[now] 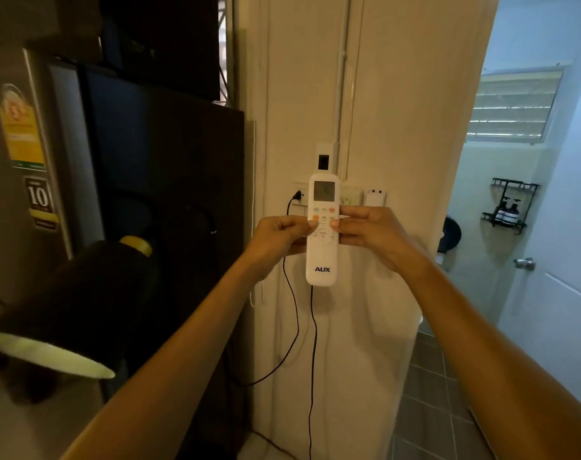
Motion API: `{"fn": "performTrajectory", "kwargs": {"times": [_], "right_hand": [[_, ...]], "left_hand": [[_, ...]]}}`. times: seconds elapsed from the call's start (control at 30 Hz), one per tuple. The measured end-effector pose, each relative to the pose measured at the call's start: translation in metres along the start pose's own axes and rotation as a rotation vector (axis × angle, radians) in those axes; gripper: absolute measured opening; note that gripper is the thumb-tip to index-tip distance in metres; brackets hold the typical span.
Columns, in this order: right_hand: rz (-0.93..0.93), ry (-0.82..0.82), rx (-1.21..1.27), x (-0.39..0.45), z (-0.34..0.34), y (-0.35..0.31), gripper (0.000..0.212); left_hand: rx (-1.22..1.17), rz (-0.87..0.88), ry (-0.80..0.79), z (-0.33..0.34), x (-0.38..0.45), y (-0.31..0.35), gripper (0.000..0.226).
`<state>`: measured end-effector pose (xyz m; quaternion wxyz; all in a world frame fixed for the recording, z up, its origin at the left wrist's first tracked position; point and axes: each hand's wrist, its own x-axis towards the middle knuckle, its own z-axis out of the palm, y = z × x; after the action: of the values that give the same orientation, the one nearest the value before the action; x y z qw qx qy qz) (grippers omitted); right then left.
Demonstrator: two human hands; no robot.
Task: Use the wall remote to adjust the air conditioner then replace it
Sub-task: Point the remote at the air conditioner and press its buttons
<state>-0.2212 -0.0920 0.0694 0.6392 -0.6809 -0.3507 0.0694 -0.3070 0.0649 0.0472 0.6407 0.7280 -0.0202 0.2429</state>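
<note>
A white AUX remote is held upright in front of the cream wall, its screen facing me. My left hand grips its left edge with the thumb on the buttons. My right hand grips the right edge, thumb also on the buttons. A white wall holder with a dark slot sits just above the remote. The air conditioner is out of view.
Wall sockets and a plugged black cable lie behind the remote. A fridge and a dark cabinet stand left, a black lamp shade in the near left. An open bathroom door is at right.
</note>
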Motion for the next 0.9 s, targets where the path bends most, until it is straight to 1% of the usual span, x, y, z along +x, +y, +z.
{"fn": "performTrajectory", "kwargs": {"times": [0.17, 0.27, 0.47, 0.6, 0.73, 0.9], "right_hand": [[-0.055, -0.031, -0.036, -0.018, 0.006, -0.027, 0.045], [-0.087, -0.056, -0.035, -0.026, 0.011, -0.039, 0.046], [-0.174, -0.13, -0.004, -0.042, 0.022, -0.06, 0.041], [-0.209, -0.181, 0.023, -0.05, 0.03, -0.075, 0.039], [-0.213, -0.211, 0.04, -0.057, 0.039, -0.09, 0.041], [-0.218, -0.228, 0.005, -0.063, 0.049, -0.104, 0.041]], "left_hand": [[0.016, 0.046, 0.038, -0.001, -0.025, 0.026, 0.008], [0.034, 0.053, 0.088, -0.004, -0.039, 0.04, 0.01], [0.073, 0.074, 0.131, -0.01, -0.07, 0.071, 0.016], [0.11, 0.082, 0.162, -0.018, -0.084, 0.091, 0.011], [0.116, 0.076, 0.131, -0.03, -0.097, 0.109, 0.007], [0.116, 0.047, 0.047, -0.049, -0.108, 0.121, 0.02]]}}
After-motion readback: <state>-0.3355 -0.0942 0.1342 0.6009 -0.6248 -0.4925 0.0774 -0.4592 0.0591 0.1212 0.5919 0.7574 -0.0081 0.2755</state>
